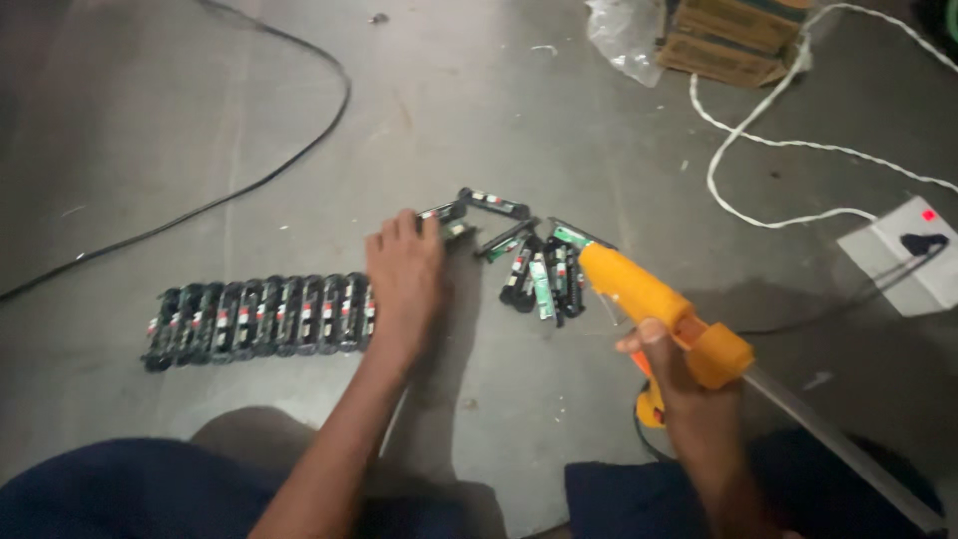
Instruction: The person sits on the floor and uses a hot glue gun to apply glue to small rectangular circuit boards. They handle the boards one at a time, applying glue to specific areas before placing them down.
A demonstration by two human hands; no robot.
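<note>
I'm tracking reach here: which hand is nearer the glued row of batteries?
Left. The left hand rests at the right end of the battery row; the right hand holds the glue gun far off.

glue gun (639,294) and small black batteries on a grey floor

the yellow-orange glue gun is held up in the right hand (689,384), its tip pointing at a loose pile of batteries (544,269) that lie crossed over each other. the left hand (404,279) rests flat at the right end of a joined row of batteries (259,319), which lie side by side, and its fingers touch one loose battery (444,213).
</note>
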